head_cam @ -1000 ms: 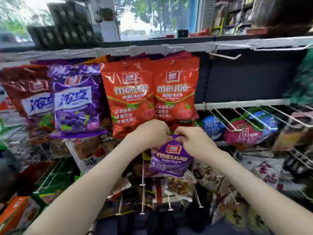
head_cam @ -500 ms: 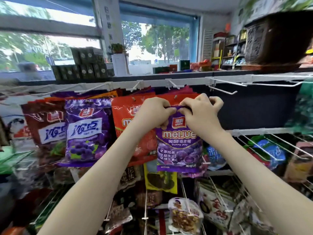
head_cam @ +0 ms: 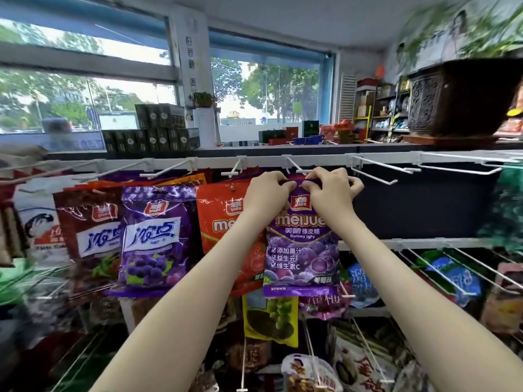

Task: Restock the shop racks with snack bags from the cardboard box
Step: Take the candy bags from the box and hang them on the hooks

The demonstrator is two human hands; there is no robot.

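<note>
A purple gummy jelly bag (head_cam: 302, 256) hangs from both my hands in front of the top row of the rack. My left hand (head_cam: 266, 193) pinches its top left corner and my right hand (head_cam: 331, 190) pinches its top right corner. The bag's top edge is at the tip of a white peg hook (head_cam: 295, 166) on the top rail (head_cam: 452, 158). Whether the hook passes through the bag's hole is hidden by my fingers. Orange gummy bags (head_cam: 223, 222) hang just left, behind my left forearm. No cardboard box is in view.
Purple (head_cam: 155, 239) and brown (head_cam: 90, 230) candy bags hang further left. Bare white hooks (head_cam: 376, 172) jut out to the right over a dark back panel. Lower rows hold several more snack bags. A dark plant pot (head_cam: 458, 100) sits on the rack's top at right.
Both hands have raised the purple bag from the lower rows up to the top rail's hook. The view has tilted upward with them.
</note>
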